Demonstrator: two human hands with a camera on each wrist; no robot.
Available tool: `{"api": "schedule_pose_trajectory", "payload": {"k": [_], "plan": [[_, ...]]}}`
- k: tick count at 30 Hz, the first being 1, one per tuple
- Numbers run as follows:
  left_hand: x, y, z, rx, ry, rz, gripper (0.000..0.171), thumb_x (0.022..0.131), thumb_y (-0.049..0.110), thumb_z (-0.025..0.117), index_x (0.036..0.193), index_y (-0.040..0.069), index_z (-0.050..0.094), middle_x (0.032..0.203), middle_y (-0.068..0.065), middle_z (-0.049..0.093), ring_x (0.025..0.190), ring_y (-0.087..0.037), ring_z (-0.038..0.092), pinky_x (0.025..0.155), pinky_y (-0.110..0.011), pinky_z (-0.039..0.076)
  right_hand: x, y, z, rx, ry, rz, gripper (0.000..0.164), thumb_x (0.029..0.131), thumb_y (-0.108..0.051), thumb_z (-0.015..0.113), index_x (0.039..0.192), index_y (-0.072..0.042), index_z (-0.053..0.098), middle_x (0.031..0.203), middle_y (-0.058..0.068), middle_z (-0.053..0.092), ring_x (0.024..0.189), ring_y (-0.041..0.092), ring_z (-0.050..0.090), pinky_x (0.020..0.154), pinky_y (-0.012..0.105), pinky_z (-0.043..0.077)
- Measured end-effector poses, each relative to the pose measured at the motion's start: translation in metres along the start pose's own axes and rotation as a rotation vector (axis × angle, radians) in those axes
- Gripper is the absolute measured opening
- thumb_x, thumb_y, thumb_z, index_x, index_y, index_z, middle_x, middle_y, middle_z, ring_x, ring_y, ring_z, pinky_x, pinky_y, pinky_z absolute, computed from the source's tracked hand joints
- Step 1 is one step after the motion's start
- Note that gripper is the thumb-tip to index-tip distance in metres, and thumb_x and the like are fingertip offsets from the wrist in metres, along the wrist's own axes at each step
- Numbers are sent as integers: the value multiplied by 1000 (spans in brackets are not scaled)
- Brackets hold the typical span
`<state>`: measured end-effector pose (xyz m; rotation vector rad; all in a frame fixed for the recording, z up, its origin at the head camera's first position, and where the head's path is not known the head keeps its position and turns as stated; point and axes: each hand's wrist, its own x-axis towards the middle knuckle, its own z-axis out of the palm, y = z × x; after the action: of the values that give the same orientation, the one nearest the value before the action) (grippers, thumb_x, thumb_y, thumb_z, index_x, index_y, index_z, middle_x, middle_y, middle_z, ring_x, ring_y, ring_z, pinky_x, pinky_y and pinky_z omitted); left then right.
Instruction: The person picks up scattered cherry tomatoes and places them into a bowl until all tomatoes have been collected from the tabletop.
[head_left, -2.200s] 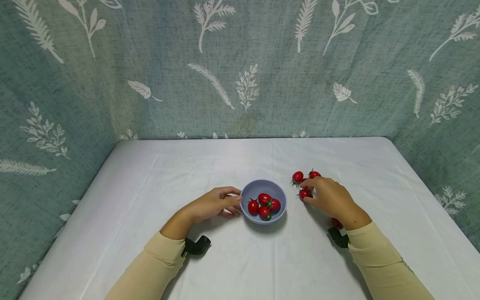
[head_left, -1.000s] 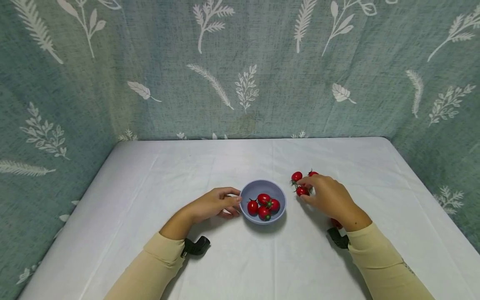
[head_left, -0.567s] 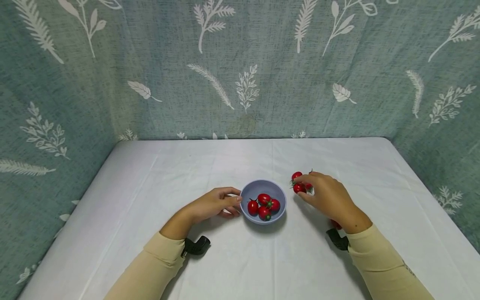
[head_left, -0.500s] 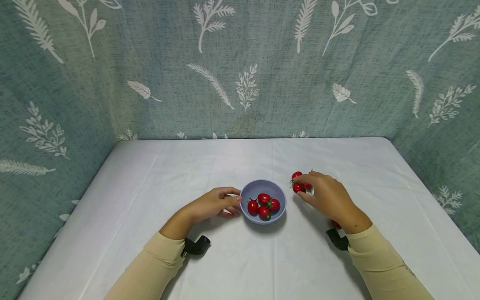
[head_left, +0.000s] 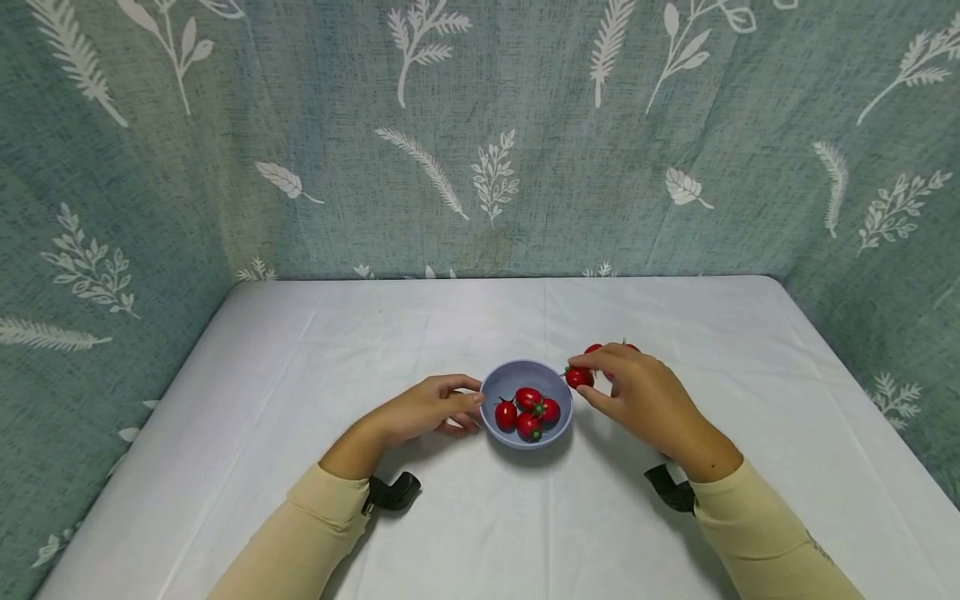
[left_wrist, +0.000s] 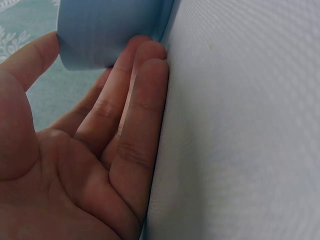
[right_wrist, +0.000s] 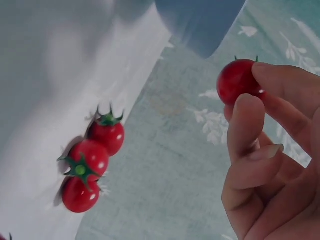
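In the head view my left hand (head_left: 438,406) rests beside a blue-grey bowl (head_left: 491,390), with thumb and fingertips touching its outer side. The left wrist view shows its fingers (left_wrist: 142,110) nearly straight along the tablecloth against the bowl (left_wrist: 95,35). Inside the bowl lie several cherry tomatoes (head_left: 528,398). My right hand (head_left: 645,396) pinches one cherry tomato (head_left: 578,377) between thumb and fingertips, just off the bowl's right rim. In the right wrist view that tomato (right_wrist: 237,82) is raised, its green stem tips facing up.
Three more cherry tomatoes (right_wrist: 90,162) sit close together on the white tablecloth (right_wrist: 30,150), partly hidden behind my right hand in the head view. A red sliver (right_wrist: 4,236) shows at the right wrist view's lower left corner. Leaf-patterned green cloth (head_left: 480,167) surrounds the table.
My right hand has lifted a cherry tomato from the group and moved it left to the bowl's rim. My left hand and the bowl have stayed in place.
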<state>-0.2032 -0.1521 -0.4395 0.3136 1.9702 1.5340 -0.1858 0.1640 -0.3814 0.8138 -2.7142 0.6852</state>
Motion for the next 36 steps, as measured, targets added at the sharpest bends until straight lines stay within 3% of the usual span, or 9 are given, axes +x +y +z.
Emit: {"api": "schedule_pose_trajectory", "payload": {"k": [5,18,28,36], "plan": [[-1,0,0,4,2,-3,47,103,30,57,140,1,51,117,-16,68,99,-19,70,90,-38,59,-2,-8,1,15,40,-37,35,81,-15,84,115,-18,75,106,1,70,65,5,50,57,20,47],[0,-1,3,-10,4,-1,46,103,31,57,139,3,52,115,-14,68,99,-19,71,90,-37,59,-5,-18,12,55,90,-146,39,79,-11,85,116,-15,74,106,1,70,59,0,46,51,15,43],[-1,1,1,-1,0,-2,49,103,32,57,141,1,50,119,-17,66,101,-20,70,91,-38,59,-5,-26,21,58,31,-106,40,79,-16,86,118,-18,74,108,3,69,64,6,51,56,15,48],[-1,1,0,-6,4,-3,48,103,31,57,141,1,50,118,-17,67,100,-20,71,91,-38,59,-5,-30,27,41,-13,-108,38,81,-21,85,117,-19,75,109,3,69,60,0,50,57,13,49]]}}
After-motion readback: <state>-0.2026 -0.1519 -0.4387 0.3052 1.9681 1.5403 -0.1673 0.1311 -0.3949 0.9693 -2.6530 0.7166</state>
